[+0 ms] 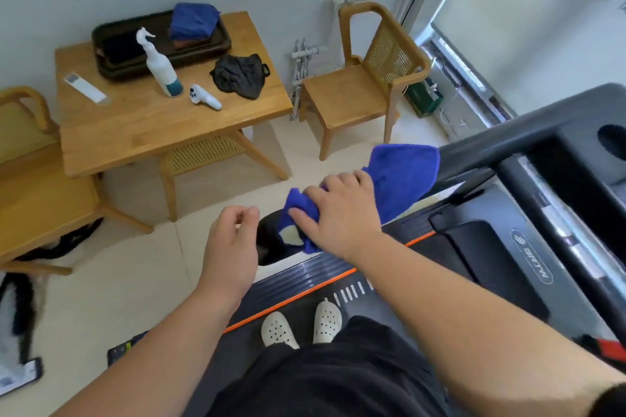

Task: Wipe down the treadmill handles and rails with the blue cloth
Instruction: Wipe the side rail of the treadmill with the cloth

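You're mid-wipe: your right hand (pixel 338 213) grips the blue cloth (pixel 399 176), bunched over the treadmill handrail (pixel 491 145) at frame centre. Your left hand (pixel 233 240) hovers beside it, loosely curled and empty. Next, probably draw the cloth along the rail.

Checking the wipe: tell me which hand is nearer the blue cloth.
Right. The right hand holds the blue cloth on the handle; the left hand hangs just left of it.

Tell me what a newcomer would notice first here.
The bright blue cloth stands out at centre, gripped by the right hand on the treadmill's dark handle. The left hand hovers beside it, holding nothing. Behind, a white spray bottle stands on the wooden table.
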